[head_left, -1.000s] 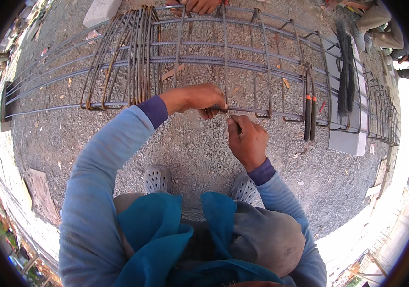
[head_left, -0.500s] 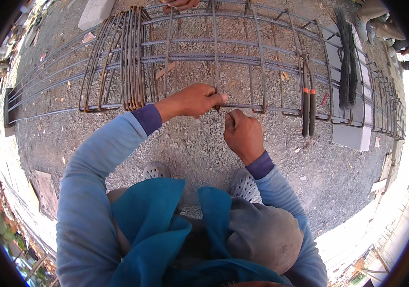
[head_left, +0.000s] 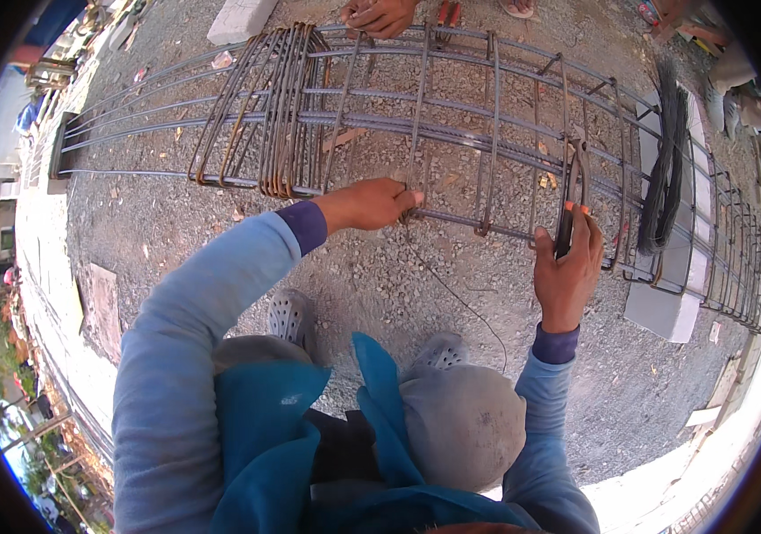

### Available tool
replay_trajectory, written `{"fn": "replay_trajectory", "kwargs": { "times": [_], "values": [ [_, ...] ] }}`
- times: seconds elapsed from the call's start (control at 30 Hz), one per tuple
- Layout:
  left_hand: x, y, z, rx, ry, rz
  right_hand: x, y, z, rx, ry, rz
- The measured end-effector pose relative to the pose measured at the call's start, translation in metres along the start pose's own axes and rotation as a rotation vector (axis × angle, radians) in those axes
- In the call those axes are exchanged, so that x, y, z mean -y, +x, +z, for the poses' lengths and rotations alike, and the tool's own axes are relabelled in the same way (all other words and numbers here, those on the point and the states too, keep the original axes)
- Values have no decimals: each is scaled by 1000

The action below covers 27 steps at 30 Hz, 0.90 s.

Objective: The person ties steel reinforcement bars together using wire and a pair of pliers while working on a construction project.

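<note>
A long rebar cage (head_left: 452,218) of ribbed bars and square stirrups lies across in front of me. My left hand (head_left: 372,205) pinches at a corner where a stirrup meets the near bar. From under those fingertips a thin tie wire (head_left: 452,289) trails down over the gravel toward my right knee; its end inside the pinch is hidden. Further right, my right hand (head_left: 572,271) is closed around the dark handles of pincers (head_left: 576,178) with orange bands. The pincers' head rests up against the cage bars.
Bunched stirrups (head_left: 287,116) crowd the cage's left part. A bundle of black tie wire (head_left: 663,169) hangs over the right part, above a pale block (head_left: 665,311). Another person's hand (head_left: 380,16) is at the far bar, near orange-handled pliers (head_left: 448,16). Another pale block (head_left: 240,20) lies far left.
My right hand has left the joint by my left hand and moved right, taking hold of the pincers hanging on the cage. My left hand stays at the joint. The view has shifted.
</note>
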State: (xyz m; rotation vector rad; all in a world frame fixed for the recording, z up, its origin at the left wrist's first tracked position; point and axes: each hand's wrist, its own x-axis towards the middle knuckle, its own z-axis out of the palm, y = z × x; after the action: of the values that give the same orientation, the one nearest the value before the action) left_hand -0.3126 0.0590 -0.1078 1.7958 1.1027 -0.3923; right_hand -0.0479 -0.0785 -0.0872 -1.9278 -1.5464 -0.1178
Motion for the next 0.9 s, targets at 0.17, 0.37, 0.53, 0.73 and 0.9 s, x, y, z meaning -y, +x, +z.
{"fn": "replay_trajectory", "kwargs": {
  "times": [0.17, 0.37, 0.53, 0.73, 0.9],
  "values": [
    [-4, -8, 4, -92, 121, -20, -11, 17, -13, 292, -221, 196],
    [-1, -3, -1, -103, 193, 24, -34, 27, -1, 495, -186, 285],
    [17, 12, -24, 227, -230, 80, -15, 19, 8, 422, -258, 355],
    [8, 4, -30, 195, -139, 158, -13, 14, -2, 350, -327, 228],
    [8, -17, 1, -682, -66, 741, 26, 10, -41, 398, 277, 715]
  ]
}}
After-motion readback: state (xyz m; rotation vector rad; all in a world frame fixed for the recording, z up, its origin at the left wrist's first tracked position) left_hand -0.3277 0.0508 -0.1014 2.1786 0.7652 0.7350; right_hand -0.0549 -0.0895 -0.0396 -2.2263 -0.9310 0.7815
